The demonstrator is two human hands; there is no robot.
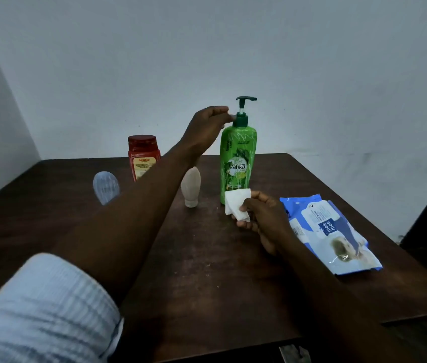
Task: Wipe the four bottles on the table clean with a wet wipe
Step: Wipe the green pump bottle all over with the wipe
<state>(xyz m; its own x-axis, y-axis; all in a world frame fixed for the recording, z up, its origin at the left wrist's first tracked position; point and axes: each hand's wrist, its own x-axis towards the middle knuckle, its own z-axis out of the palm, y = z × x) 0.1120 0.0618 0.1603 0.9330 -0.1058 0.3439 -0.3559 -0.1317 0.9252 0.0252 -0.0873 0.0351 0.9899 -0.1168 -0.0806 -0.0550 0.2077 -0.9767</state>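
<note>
A tall green pump bottle point(238, 158) stands upright at the middle of the dark wooden table point(207, 271). My left hand point(207, 127) pinches its dark green collar just below the pump head. My right hand point(262, 218) holds a folded white wet wipe point(237, 204) against the bottle's lower front. A beige tube point(190, 188) stands on its cap to the left of the green bottle. Behind my left forearm is a red jar point(143, 157) with a red lid. A clear bluish bottle point(105, 187) stands at the far left.
A blue pack of wet wipes point(330, 231) lies flat on the table to the right of my right hand. A pale wall rises right behind the table. The table's right edge drops off to a dark floor.
</note>
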